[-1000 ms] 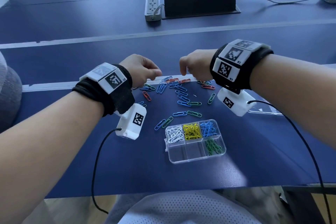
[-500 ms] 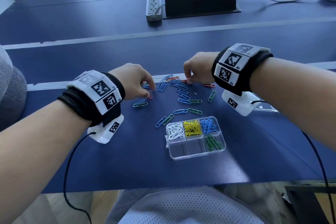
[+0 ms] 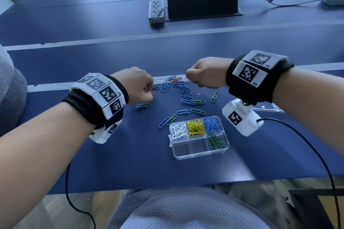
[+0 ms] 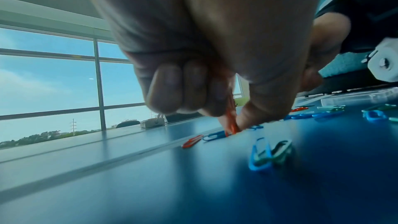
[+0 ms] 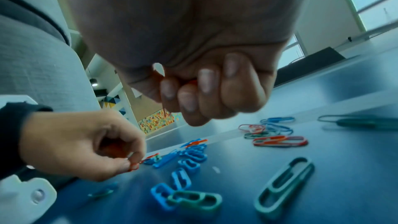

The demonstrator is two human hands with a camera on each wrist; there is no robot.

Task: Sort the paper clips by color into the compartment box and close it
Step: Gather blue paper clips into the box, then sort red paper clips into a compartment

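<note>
A clear compartment box [image 3: 199, 151] lies open near the table's front edge, holding white, yellow, blue and green clips in separate cells; two front cells look empty. Blue, green and red paper clips [image 3: 185, 92] are scattered beyond it. My left hand [image 3: 138, 87] is at the pile's left side, thumb and forefinger pinching a red clip [image 4: 231, 123] at the table surface, with more red showing inside its curled fingers. My right hand [image 3: 202, 73] hovers fisted above the pile's far right, red clips [image 5: 190, 82] showing between its curled fingers.
A clear lid [image 3: 268, 108] lies flat on the table under my right wrist. Farther back sit a white power strip [image 3: 156, 10], a black cable hatch [image 3: 202, 6] and grey cables. Wrist camera cords hang over the front table edge.
My left hand dropped to the table and pinched a red clip at the pile's left. My right hand lifted from the pile with its fingers curled round red clips.
</note>
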